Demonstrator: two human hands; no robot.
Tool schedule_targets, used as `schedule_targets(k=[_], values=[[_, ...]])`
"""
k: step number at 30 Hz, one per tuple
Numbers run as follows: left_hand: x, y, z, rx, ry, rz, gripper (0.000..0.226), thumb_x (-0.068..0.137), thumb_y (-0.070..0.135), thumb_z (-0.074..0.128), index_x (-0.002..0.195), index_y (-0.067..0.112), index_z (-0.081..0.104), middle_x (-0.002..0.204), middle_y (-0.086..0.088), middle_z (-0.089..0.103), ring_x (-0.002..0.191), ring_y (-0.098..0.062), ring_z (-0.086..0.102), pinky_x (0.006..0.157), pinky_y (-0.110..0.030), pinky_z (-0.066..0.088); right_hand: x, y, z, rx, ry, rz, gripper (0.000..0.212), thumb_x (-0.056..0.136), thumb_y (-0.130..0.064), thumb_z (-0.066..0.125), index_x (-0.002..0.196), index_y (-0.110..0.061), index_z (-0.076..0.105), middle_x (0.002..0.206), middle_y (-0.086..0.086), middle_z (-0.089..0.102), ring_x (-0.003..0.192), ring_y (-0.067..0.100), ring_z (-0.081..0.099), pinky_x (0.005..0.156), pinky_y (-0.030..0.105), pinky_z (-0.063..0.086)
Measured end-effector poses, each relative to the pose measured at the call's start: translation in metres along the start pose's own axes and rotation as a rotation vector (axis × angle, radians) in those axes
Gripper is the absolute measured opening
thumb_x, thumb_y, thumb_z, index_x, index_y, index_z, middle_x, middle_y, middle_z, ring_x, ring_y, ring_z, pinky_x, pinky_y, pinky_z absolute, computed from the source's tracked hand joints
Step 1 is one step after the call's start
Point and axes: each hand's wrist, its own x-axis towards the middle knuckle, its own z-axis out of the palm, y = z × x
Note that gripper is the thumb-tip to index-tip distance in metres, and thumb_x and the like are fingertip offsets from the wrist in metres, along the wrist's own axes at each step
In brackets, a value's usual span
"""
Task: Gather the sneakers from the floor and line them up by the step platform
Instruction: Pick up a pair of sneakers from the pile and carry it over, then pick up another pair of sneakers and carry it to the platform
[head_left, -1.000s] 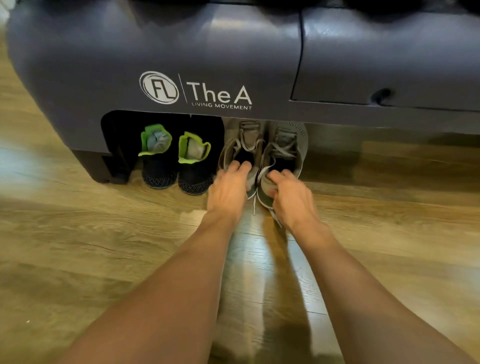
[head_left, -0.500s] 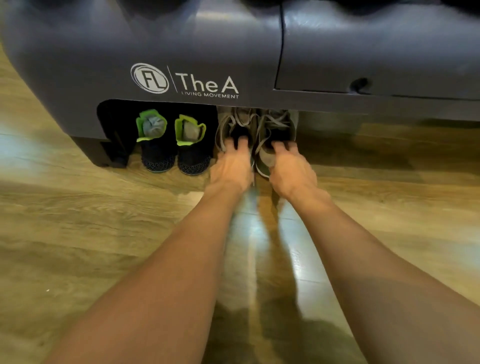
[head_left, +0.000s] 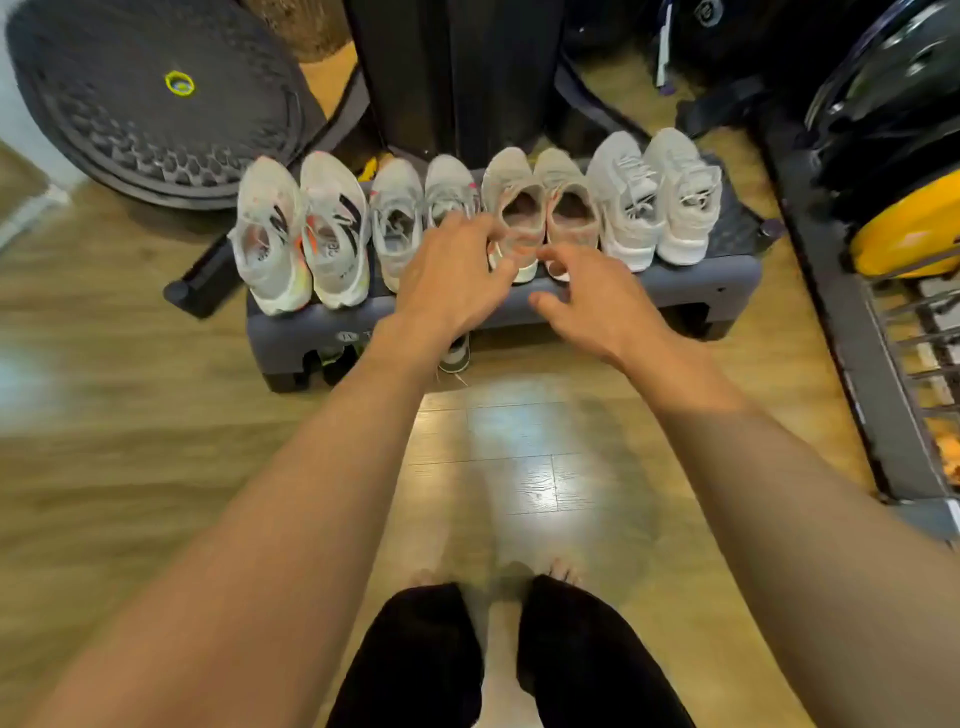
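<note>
- The step platform (head_left: 691, 283) sits on the wood floor (head_left: 104, 415) with 8 sneakers on top in 4 pairs, heels toward the person.
- From the left: a white pair with black and orange marks (head_left: 301, 234), a grey pair (head_left: 415, 218), a beige pair (head_left: 540, 208) and a white pair (head_left: 654, 197).
- More shoes sit under the platform: a grey sneaker heel (head_left: 455, 356) pokes out past the front edge, and something with a green trim (head_left: 327, 358) shows in the dark opening, though the view is too blurred to say what it is.
- The left hand (head_left: 447, 280) is spread open, fingers reaching over the gap between the grey and beige pairs; it has hold of nothing.
- The right hand (head_left: 592, 296) is also open with fingers curled loosely, hovering just in front of the beige pair's heels and gripping nothing.
- The row looks nearly finished, so this is probably a last nudge or check.
- Risk 1: the heels overhang the platform's front edge, so a brush from either palm could tip a sneaker off onto the floor.
- Risk 2: the pairs touch side by side, so shoving 1 shoe sideways would push its neighbours out of line.
- Risk 3: the protruding heel and its loose lace lie close to the bare feet (head_left: 563, 571) and could be kicked or trodden on.
</note>
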Motion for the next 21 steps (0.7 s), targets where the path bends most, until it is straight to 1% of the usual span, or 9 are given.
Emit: schedule_targets(k=[1,3,6,9,12,15,18,21], values=[[0.000,0.020,-0.022,0.010,0.017,0.025,0.036,0.088,0.036,0.052,0.119,0.020,0.059,0.123,-0.009,0.056,0.114,-0.029,0.052,0.094,-0.043,0.044,-0.008,-0.011,-0.028,-0.002,0.026,0.004,0.050,0.088,-0.031,0.059,0.135,-0.021,0.048,0.130,0.007,0.058,0.112,0.029,0.058,0.092,0.040,0.047],[-0.009,0.083,-0.085,0.031,0.042,0.126,0.038,0.087,0.039,0.049,0.120,0.022,0.059,0.122,-0.008,0.056,0.114,-0.029,0.052,0.093,-0.045,0.045,-0.044,-0.040,-0.109,-0.003,0.127,0.025,0.048,0.087,-0.031,0.058,0.133,-0.022,0.049,0.126,0.006,0.060,0.106,0.028,0.060,0.089,0.041,0.048],[-0.030,0.169,-0.157,0.032,0.078,0.276,0.037,0.088,0.042,0.049,0.119,0.024,0.059,0.120,-0.005,0.056,0.111,-0.028,0.053,0.088,-0.048,0.047,-0.097,-0.074,-0.201,-0.044,0.264,0.055,0.046,0.088,-0.032,0.058,0.132,-0.023,0.050,0.125,0.005,0.059,0.108,0.027,0.059,0.090,0.042,0.048],[-0.049,0.243,-0.201,0.012,0.084,0.470,0.033,0.091,0.041,0.048,0.117,0.024,0.060,0.117,-0.005,0.057,0.109,-0.027,0.054,0.087,-0.048,0.048,-0.153,-0.091,-0.270,-0.103,0.419,0.101,0.042,0.089,-0.032,0.058,0.130,-0.022,0.053,0.123,0.005,0.060,0.111,0.026,0.058,0.092,0.041,0.047],[-0.072,0.320,-0.226,-0.051,0.088,0.662,0.030,0.091,0.038,0.049,0.115,0.026,0.062,0.116,-0.003,0.059,0.109,-0.026,0.055,0.088,-0.046,0.048,-0.216,-0.095,-0.329,-0.096,0.586,0.194,0.039,0.090,-0.030,0.058,0.128,-0.023,0.054,0.121,0.004,0.060,0.109,0.025,0.058,0.092,0.044,0.047],[-0.108,0.396,-0.237,-0.092,0.096,0.833,0.030,0.091,0.038,0.049,0.115,0.024,0.062,0.115,-0.004,0.060,0.109,-0.027,0.055,0.088,-0.046,0.047,-0.290,-0.091,-0.382,-0.142,0.718,0.287,0.037,0.090,-0.030,0.058,0.127,-0.023,0.056,0.118,0.004,0.061,0.108,0.025,0.058,0.090,0.043,0.048],[-0.160,0.471,-0.234,-0.145,0.057,0.974,0.028,0.091,0.039,0.050,0.112,0.024,0.063,0.113,-0.006,0.061,0.105,-0.028,0.056,0.086,-0.046,0.048,-0.381,-0.079,-0.420,-0.179,0.871,0.398,0.035,0.090,-0.029,0.059,0.124,-0.022,0.058,0.116,0.004,0.063,0.106,0.025,0.059,0.091,0.042,0.047],[-0.221,0.547,-0.216,-0.208,-0.007,1.126,0.027,0.091,0.037,0.052,0.110,0.023,0.064,0.113,-0.006,0.063,0.105,-0.028,0.058,0.087,-0.045,0.048,-0.479,-0.057,-0.443,-0.206,0.996,0.531,0.035,0.090,-0.029,0.059,0.125,-0.023,0.057,0.117,0.002,0.063,0.107,0.023,0.059,0.090,0.042,0.048]])
